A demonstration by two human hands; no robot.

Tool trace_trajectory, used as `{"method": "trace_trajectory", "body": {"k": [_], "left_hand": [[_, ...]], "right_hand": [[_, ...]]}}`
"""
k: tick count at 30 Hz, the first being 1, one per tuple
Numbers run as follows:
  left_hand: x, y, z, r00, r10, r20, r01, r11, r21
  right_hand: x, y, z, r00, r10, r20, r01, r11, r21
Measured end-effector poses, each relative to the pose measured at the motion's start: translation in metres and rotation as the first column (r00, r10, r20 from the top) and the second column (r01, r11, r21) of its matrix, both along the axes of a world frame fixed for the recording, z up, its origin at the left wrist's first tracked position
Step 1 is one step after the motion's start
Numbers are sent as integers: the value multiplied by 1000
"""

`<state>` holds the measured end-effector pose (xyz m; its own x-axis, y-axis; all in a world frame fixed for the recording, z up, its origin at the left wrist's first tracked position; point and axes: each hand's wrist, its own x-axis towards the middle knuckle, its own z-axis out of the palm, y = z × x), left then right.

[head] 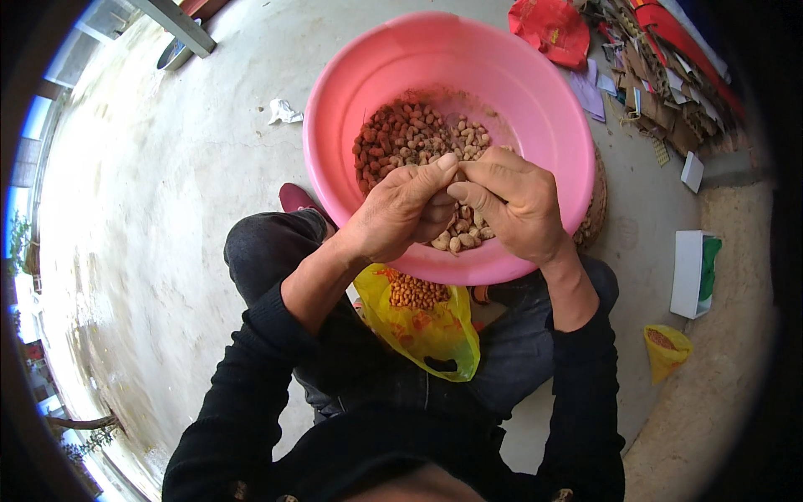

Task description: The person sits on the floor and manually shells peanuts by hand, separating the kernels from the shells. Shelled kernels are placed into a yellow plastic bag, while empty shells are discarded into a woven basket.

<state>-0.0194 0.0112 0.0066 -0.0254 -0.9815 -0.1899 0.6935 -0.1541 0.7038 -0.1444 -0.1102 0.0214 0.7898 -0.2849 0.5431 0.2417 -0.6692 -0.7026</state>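
Note:
Over a pink plastic basin (pixel 527 81), my left hand (pixel 404 204) and my right hand (pixel 517 201) meet at the fingertips. The left fingers are curled under the thumb, and the right thumb and forefinger are pinched close against them. Whatever may sit between the fingertips is hidden. Below them in the basin lie unshelled peanuts (pixel 401 135), reddish at the left and paler near my hands. Between my legs, under the near rim, a yellow plastic bag (pixel 433 339) gapes and shows shelled peanut kernels (pixel 417 293).
A red bag (pixel 552 31) and a stack of flattened cardboard (pixel 665 88) lie at the far right. Along the right wall stand a white box (pixel 687 276) with green material and a small yellow bag (pixel 668 361) of grains. Crumpled white paper (pixel 285 112) is on the concrete floor (pixel 188 207).

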Motion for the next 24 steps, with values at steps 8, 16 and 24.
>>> {"method": "trace_trajectory", "body": {"k": [8, 16, 24], "left_hand": [[-6, -5, -5, 482, 472, 738, -254, 882, -397], [-9, -3, -12, 127, 609, 783, -118, 793, -598], [-13, -7, -10, 515, 509, 689, -337, 860, -383]], "right_hand": [[-4, 3, 3, 946, 256, -198, 55, 475, 878], [-4, 6, -13, 918, 391, -63, 10, 136, 991], [-5, 1, -17, 872, 488, 38, -49, 10, 999]]}}
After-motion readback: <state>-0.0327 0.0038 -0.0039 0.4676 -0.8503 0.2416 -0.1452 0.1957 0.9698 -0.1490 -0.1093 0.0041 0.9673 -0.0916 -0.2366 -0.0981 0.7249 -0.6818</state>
